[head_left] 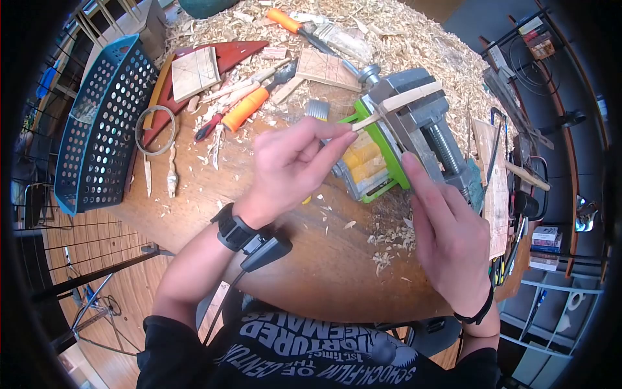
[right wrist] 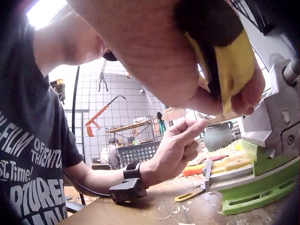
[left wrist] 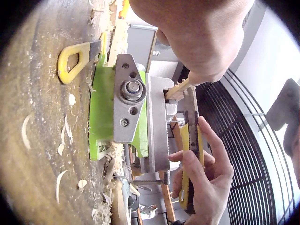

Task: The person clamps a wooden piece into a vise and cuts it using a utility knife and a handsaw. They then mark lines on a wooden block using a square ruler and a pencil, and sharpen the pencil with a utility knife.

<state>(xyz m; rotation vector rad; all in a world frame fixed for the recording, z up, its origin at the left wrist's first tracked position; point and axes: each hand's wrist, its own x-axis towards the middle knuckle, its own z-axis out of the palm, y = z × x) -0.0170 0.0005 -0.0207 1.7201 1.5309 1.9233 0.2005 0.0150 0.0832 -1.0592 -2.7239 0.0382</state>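
Observation:
My left hand (head_left: 288,162) pinches the thin end of a pale wooden stick (head_left: 411,97) between thumb and forefinger. The stick's wider part lies across the top of a grey and green bench vise (head_left: 387,152). Near the vise's front jaw is my right hand (head_left: 450,240), its fingers wrapped round a yellow-and-black utility knife (left wrist: 185,164). In the right wrist view the knife (right wrist: 232,65) comes down close to the stick; its blade is hidden. From the head view the knife is mostly covered by the right hand.
Wood shavings (head_left: 414,32) cover the back of the table. A blue perforated basket (head_left: 97,129) stands at the left, with a tape ring (head_left: 155,131) beside it. An orange-handled tool (head_left: 246,109), wood blocks (head_left: 195,72) and a yellow looped handle (left wrist: 70,65) lie around the vise.

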